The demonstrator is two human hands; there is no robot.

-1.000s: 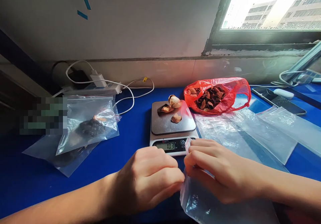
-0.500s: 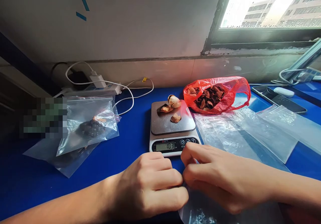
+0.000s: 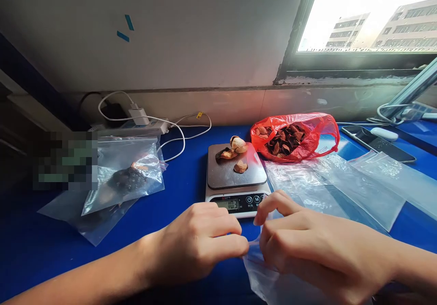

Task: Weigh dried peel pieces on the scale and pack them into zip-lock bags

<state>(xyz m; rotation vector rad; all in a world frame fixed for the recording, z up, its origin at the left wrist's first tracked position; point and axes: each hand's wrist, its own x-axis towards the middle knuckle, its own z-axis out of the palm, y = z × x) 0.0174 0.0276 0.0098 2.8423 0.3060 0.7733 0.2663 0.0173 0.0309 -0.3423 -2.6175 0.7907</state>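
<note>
Both hands are at a clear plastic zip bag (image 3: 259,273) in front of the scale. My left hand (image 3: 205,239) is closed, its fingertips pinching the bag's left edge. My right hand (image 3: 303,246) is closed on the bag's other side, with the index finger bent and raised; the fingertips are partly hidden. Just beyond stands a white digital kitchen scale (image 3: 213,177) with a metal top, its display reading about 103 or 10.3. Several brown and pale dried pieces (image 3: 238,144), like shells or peel, lie on it.
A red plastic bag (image 3: 327,136) of dark dried pieces sits behind the scale. More clear bags (image 3: 368,186) and a phone (image 3: 378,145) lie right. At left are filled zip bags (image 3: 126,173), with a power strip (image 3: 155,125) and white cables behind.
My hands have moved slightly apart, and a stretch of the clear bag now shows between them. My right index finger has lifted. The whole view has shifted a little.
</note>
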